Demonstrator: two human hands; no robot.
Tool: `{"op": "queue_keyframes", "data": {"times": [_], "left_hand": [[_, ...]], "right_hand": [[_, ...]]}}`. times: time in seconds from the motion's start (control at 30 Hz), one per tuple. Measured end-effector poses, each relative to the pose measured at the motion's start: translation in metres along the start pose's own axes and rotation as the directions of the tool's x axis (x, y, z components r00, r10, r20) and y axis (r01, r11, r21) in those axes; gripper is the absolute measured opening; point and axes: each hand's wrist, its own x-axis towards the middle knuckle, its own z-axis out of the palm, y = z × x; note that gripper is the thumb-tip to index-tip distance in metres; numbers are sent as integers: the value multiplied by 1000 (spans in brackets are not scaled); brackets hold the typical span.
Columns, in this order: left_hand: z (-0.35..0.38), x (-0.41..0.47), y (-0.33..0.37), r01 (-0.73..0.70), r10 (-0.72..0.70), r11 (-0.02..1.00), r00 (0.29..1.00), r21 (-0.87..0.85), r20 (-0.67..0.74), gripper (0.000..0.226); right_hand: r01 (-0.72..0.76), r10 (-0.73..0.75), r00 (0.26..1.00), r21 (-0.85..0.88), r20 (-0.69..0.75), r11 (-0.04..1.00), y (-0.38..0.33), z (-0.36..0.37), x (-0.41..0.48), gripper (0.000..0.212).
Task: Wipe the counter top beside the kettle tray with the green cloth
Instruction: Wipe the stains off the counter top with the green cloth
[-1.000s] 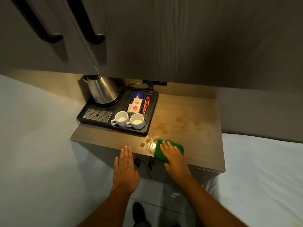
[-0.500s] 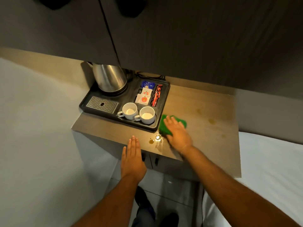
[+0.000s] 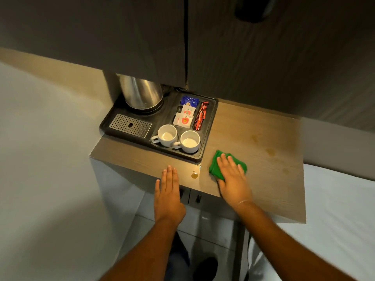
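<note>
The green cloth (image 3: 215, 164) lies on the wooden counter top (image 3: 253, 128), just right of the black kettle tray's (image 3: 199, 158) front right corner. My right hand (image 3: 233, 177) presses flat on the cloth, fingers spread, covering most of it. My left hand (image 3: 168, 191) rests flat, fingers together, at the counter's front edge and holds nothing. A brown drop (image 3: 194, 175) and a wet streak sit between the hands. Faint brown stains (image 3: 271, 151) mark the counter's right part.
The tray holds a steel kettle (image 3: 140, 94), a drip grate (image 3: 130, 125), two white cups (image 3: 178, 138) and sachets (image 3: 185, 116). Dark cabinet doors (image 3: 182, 37) overhang the counter's back. White bedding (image 3: 334, 220) lies to the right, a white wall to the left.
My right hand slid the cloth forward beside the tray, then back a little toward the front edge. The large stains near the tray are gone. My left hand stayed at the edge.
</note>
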Motion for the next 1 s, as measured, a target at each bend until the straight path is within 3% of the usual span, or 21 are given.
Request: {"op": "queue_keyframes", "data": {"times": [0.1,0.23,0.33,0.43,0.53,0.67,0.77,0.87,0.93,1.0], "left_hand": [[-6,5,-1,0,-7,996,997,-88,-80,103],[-19,11,-9,-23,-23,981,973,-195,-231,70],[-22,6,-16,96,-144,977,955,-191,-258,87],[-21,0,-18,150,-181,978,954,-144,-239,99],[-19,0,-5,65,-89,991,974,-119,-207,94],[-9,-2,20,-135,122,987,983,-86,-141,96],[0,-9,32,-239,225,964,967,-119,-120,100],[6,-12,36,-285,269,946,956,-155,-117,101],[9,-11,37,-314,297,936,947,-159,-124,100],[9,-6,39,-333,317,933,940,-138,-124,101]], "right_hand": [[107,-107,994,-41,-14,993,-40,34,-48,95],[189,-189,982,-1,7,982,-95,63,-48,79],[265,-265,962,9,69,964,-113,61,-22,74],[284,-284,956,2,79,959,-92,49,-16,87],[150,-150,989,-7,1,989,-38,25,-25,95],[-208,215,969,74,-120,975,41,-16,-34,78],[-312,318,936,61,-149,948,21,-20,-10,71],[-39,42,998,65,-41,997,-28,-4,0,81],[136,-136,989,11,59,991,-33,8,-26,85],[172,-171,984,-7,42,985,-8,10,-64,90]]}}
